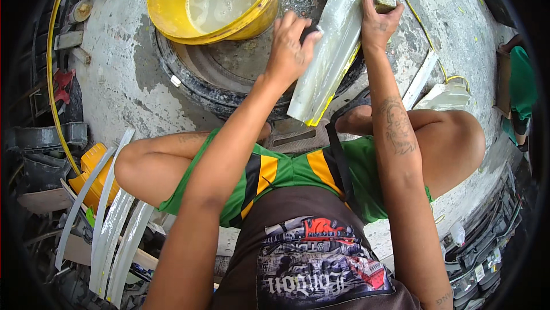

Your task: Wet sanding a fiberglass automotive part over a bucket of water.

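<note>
A long pale grey strip-shaped panel [327,52] with yellow along its edge slants before me, its surface wet and shiny. My right hand [380,26] grips its right edge, thumb on the near side and fingers spread around it. Pinched in my left hand [291,46] is a small dark pad [309,32], pressed against the panel's left side; most of the pad is hidden by my fingers. Beyond my left hand stands a yellow bucket [246,30] holding cloudy liquid. It rests on a large black tire-like ring [192,91] under the panel.
Several pale strips [109,235] lean at the lower left beside a yellow plastic piece [91,172]. A yellow hose [55,81] runs along the left. More pale pieces [444,97] lie at right. Dark parts [487,241] are stacked lower right; a person in green [521,81] is at far right.
</note>
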